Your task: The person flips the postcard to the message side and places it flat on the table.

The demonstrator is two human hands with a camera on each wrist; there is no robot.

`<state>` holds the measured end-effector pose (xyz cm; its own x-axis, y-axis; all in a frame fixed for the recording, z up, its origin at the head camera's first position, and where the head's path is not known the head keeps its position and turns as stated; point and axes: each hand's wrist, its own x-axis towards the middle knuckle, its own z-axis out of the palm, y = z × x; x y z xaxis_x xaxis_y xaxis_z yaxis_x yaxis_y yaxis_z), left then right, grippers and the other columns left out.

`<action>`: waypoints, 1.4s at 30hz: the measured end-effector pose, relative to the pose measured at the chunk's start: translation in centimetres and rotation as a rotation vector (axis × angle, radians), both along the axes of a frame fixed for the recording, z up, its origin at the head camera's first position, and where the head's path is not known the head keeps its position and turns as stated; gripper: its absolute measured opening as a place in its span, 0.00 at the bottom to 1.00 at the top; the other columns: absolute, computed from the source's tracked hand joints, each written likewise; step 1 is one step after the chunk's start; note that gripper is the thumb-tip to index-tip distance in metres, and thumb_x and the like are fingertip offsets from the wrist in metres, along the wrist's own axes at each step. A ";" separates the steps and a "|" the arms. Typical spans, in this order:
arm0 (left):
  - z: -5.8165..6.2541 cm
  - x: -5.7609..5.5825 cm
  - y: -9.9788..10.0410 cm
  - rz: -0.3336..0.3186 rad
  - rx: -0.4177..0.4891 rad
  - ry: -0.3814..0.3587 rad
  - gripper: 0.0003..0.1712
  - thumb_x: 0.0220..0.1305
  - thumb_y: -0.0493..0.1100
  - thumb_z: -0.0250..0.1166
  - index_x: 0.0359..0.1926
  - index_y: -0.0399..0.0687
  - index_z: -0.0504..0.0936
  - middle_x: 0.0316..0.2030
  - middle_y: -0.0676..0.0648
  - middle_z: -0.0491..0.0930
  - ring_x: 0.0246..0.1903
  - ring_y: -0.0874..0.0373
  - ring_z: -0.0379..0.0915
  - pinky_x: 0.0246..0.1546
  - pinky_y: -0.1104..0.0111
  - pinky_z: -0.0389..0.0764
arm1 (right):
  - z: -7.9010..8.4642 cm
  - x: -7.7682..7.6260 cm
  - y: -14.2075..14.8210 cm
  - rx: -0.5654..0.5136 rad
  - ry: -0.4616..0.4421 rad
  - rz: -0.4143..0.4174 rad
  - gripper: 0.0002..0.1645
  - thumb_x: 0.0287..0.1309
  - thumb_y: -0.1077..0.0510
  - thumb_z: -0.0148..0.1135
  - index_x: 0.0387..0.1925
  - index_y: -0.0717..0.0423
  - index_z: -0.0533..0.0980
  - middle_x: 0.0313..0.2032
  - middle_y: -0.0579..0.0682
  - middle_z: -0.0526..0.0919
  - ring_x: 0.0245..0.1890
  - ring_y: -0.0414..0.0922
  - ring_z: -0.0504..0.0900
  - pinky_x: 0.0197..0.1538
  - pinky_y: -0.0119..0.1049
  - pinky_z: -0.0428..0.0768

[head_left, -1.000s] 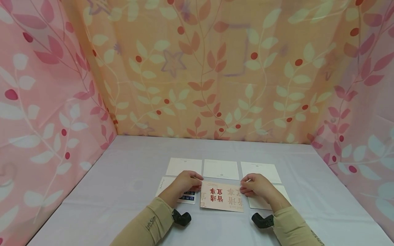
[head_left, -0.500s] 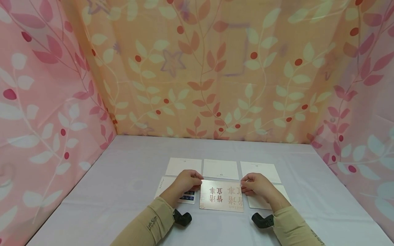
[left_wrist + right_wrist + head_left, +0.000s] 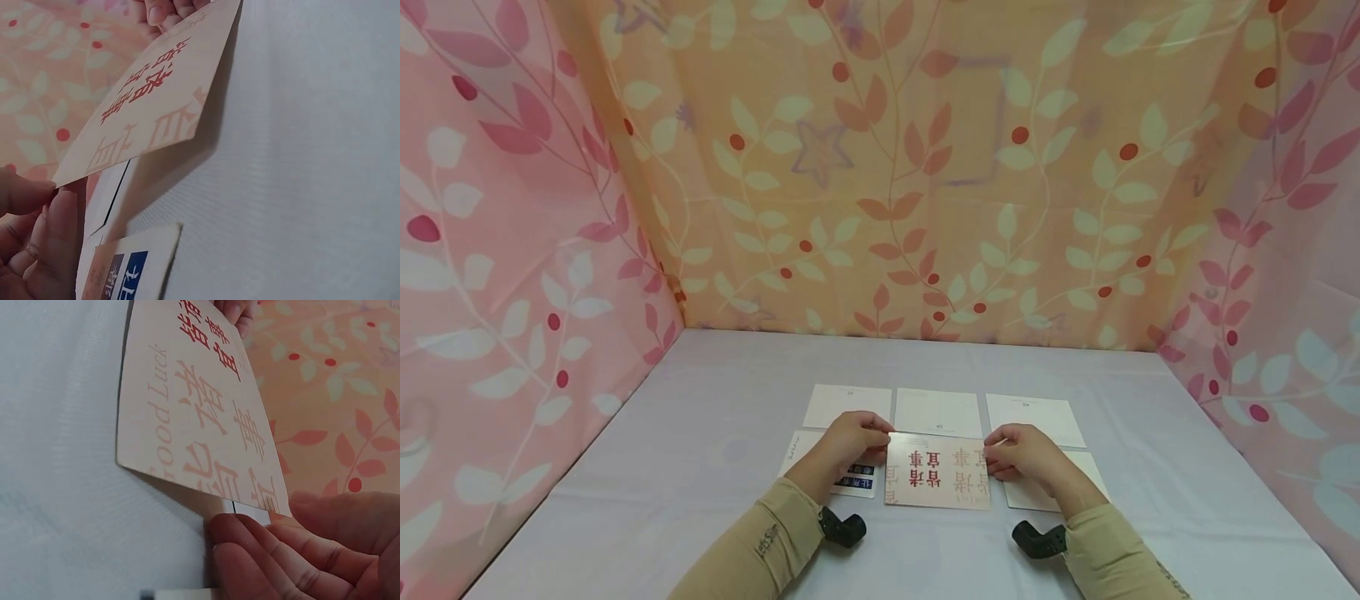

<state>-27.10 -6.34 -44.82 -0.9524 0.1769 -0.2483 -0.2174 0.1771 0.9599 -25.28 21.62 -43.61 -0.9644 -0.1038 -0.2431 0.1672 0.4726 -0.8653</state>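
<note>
A pale pink postcard (image 3: pixel 937 483) with red Chinese characters is held between both hands, upside down in the head view. My left hand (image 3: pixel 856 440) pinches its far left corner between thumb and fingertips. At the far right corner my right hand (image 3: pixel 1024 454) pinches it the same way. Both wrist views show the postcard (image 3: pixel 150 94) raised off the cloth, its near edge casting a shadow. "Good Luck" runs along the postcard (image 3: pixel 187 406) in the right wrist view. Under the left hand lies a card with blue printed blocks (image 3: pixel 856 482), partly covered.
Behind the postcard lie three white cards in a row: left (image 3: pixel 850 406), middle (image 3: pixel 938 413) and right (image 3: pixel 1033 417). Another white card (image 3: pixel 1026 495) lies partly under the right hand. White cloth (image 3: pixel 700 467) covers the table, with patterned curtains (image 3: pixel 880 167) at the back and sides.
The postcard has shifted slightly away from the person, its far edge now overlapping the near edge of the middle white card. Both hands keep their pinch, the left moving slightly with it.
</note>
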 end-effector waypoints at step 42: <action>0.0 -0.2 -0.1 -0.012 0.002 -0.030 0.07 0.55 0.37 0.64 0.36 0.41 0.80 0.30 0.45 0.81 0.28 0.58 0.78 0.30 0.69 0.80 | 0.7 -0.8 0.2 -0.186 0.015 0.012 0.04 0.57 0.66 0.57 0.35 0.64 0.72 0.30 0.54 0.78 0.29 0.47 0.78 0.35 0.40 0.81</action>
